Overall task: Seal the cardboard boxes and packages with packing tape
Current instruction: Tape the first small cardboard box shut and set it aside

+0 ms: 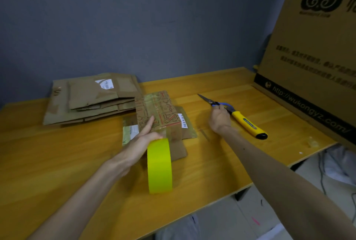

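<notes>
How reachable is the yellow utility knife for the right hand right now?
Likely yes, easily: the right hand is at the scissors, and the utility knife lies right beside it on the table, nothing between. The left hand holds the tape roll.

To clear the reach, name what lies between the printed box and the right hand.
Head view: a flat brown package, label showing, then bare tabletop up to the right hand.

Head view looks forward and down, close over the table [57,153]
</notes>
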